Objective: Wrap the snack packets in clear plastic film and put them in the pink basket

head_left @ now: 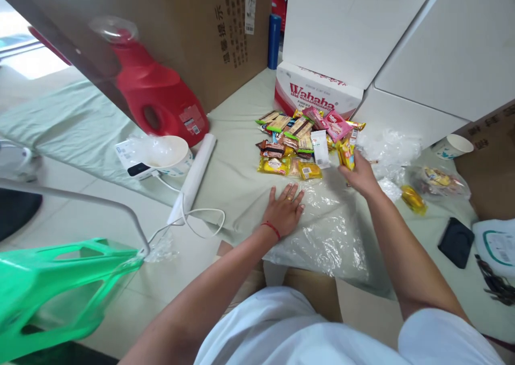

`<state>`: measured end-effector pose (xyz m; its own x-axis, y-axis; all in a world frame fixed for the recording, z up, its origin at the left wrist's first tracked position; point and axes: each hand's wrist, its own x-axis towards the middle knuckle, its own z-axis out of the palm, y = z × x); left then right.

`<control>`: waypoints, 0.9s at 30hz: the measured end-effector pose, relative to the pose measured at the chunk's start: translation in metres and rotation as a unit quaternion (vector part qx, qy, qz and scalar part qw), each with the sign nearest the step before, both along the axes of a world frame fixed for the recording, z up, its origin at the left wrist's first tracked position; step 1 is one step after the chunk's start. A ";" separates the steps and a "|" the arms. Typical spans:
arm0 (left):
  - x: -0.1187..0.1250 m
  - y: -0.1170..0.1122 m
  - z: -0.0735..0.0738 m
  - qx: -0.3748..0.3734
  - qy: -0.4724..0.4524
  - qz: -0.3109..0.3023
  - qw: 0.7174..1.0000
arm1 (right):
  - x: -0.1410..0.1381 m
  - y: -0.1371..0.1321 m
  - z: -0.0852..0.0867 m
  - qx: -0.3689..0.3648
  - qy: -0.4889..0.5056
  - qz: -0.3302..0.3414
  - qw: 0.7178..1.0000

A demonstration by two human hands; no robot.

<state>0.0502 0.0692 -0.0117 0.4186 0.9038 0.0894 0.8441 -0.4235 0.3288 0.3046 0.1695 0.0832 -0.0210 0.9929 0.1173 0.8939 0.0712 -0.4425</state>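
Yellow pack (346, 154), small and shiny, sits in the right hand (360, 174), at the right edge of the snacks (295, 139). That hand is half closed, with thumb and fingers pinching the near end. I can't tell if the pack also leans on the snacks past it.

From afar I see the left hand (284, 213) spread flat, palm down, holding nothing that I can make out. The snacks start just past its fingertips. Clear plastic (333, 241) lies just right of it; I can't tell if the palm pins some down.

I'd want that pinch soft, so what is inside doesn't get crushed. I'd lift the pack a bit before turning it, since dragging it low could pull other snacks along. The left hand looks well placed to stop any that slide. The right wrist should be clear of the plastic, which looks slippery and may bunch up.
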 end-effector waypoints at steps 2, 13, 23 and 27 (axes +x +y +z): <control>0.000 0.001 -0.002 -0.003 -0.001 0.000 1.000 | 0.007 -0.038 0.009 -0.028 -0.012 0.146 0.989; 0.001 0.001 0.001 0.002 -0.003 0.031 1.000 | -0.028 -0.121 -0.047 -0.044 -0.083 0.281 0.955; 0.005 0.000 0.005 -0.005 0.051 0.036 0.998 | -0.012 -0.134 -0.054 0.036 -0.038 0.222 0.974; 0.006 -0.002 0.004 0.000 0.045 0.040 0.998 | -0.017 -0.128 -0.054 0.003 -0.137 0.204 0.969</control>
<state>0.0559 0.0674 -0.0073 0.3518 0.9345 0.0550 0.9014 -0.3540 0.2495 0.2872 0.0413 0.0292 -0.4426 0.8949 0.0566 0.8751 0.4448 -0.1906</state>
